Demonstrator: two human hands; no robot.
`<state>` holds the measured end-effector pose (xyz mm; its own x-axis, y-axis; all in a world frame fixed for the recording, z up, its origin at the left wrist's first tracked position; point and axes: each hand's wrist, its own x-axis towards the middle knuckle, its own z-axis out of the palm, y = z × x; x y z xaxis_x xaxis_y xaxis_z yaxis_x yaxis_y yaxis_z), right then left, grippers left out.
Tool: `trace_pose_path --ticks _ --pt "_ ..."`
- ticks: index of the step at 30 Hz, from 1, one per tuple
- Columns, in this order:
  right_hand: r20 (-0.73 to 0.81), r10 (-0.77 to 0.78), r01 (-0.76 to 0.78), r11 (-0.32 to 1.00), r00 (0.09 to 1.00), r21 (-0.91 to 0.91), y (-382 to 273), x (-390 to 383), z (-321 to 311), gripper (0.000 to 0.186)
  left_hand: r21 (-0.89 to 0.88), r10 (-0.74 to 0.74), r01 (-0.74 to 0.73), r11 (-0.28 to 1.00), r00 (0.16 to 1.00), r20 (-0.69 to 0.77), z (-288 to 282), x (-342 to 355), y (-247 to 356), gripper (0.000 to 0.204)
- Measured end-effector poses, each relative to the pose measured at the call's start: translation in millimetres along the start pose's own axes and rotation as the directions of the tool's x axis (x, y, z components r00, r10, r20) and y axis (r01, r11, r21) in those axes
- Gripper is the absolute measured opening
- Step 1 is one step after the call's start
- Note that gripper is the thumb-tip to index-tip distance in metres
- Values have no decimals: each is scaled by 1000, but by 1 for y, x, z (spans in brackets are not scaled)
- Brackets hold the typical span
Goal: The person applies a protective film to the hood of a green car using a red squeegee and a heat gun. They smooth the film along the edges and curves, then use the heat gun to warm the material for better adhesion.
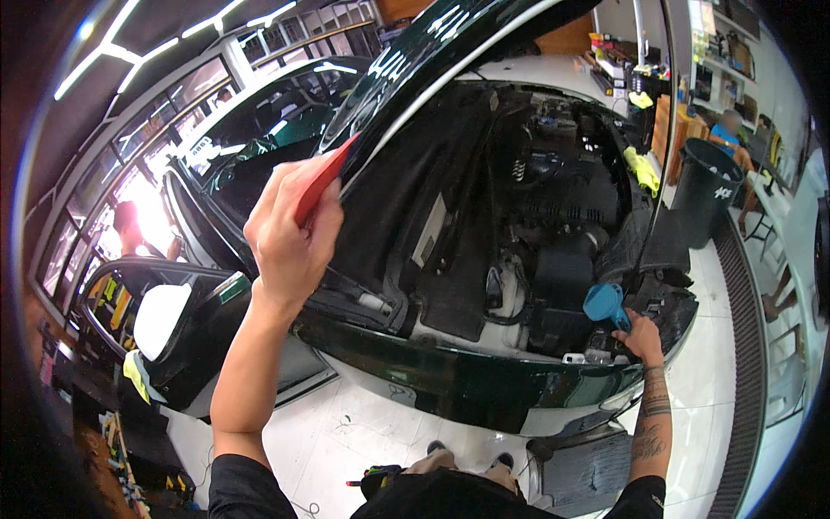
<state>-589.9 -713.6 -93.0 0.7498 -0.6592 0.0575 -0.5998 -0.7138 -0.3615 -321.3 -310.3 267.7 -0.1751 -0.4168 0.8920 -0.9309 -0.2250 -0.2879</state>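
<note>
My left hand [292, 227] is raised and closed around a flat red squeegee [323, 183]. The squeegee's tip is at the edge of the lifted dark green hood [380, 95]; I cannot tell whether they touch. Lower right, my right hand [641, 336] is at the front of the open engine bay [553, 216]. Its fingers are closed at the narrow end of a blue funnel-shaped piece [603, 302], whose wide round part points up and left. Part of the grip is hidden.
A side mirror with a white cover [162, 320] stands out at the left. A yellow-green cloth [641, 171] lies on the far right fender. Beyond are a black bin [707, 192] and a floor grate [737, 346]. Other people are in the background.
</note>
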Motion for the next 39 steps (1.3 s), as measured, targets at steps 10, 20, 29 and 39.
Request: trace_pose_path --ticks 10,20,29,39 --pt "-57 -9 9 1000 998 -7 8 1 13 69 79 84 -82 994 996 -24 17 78 40 25" --pt "-10 13 -14 998 1000 -54 -4 -4 -1 69 52 304 -300 953 948 -92 37 164 75 22" --pt "-81 -10 4 997 997 -72 4 -3 11 60 -161 269 -272 949 962 -43 58 263 131 17" --pt "-84 -3 0 999 996 -32 1 -7 8 54 -28 466 -465 885 885 26 81 339 185 18"
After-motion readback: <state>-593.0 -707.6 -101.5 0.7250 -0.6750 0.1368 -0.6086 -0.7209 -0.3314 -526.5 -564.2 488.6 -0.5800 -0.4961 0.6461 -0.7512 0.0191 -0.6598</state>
